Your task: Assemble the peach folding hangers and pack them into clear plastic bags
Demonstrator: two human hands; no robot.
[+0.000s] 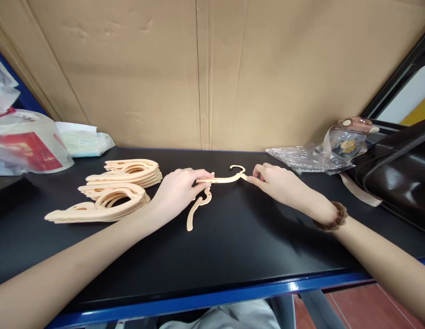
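Observation:
A cream plastic folding hanger [223,180] is held sideways just over the black tabletop, its hook standing up at the right. My left hand [176,189] pinches its left end between thumb and fingers. Its right end, beside the hook, is in the fingertips of my right hand [279,183], which wears a brown band at the wrist. Below the left fingertips lies another cream hanger [194,212], partly hidden by the hand. Two stacks of folded cream hangers sit left of my left hand, a rear stack [126,172] and a front stack [106,205].
Cardboard [212,77] walls off the back of the black table [212,256]. A plastic bag [30,141] and a tissue pack [84,139] stand at the back left. Clear wrapping [301,157], a clear container with a brown top [347,139] and a black bag [401,169] lie rightward.

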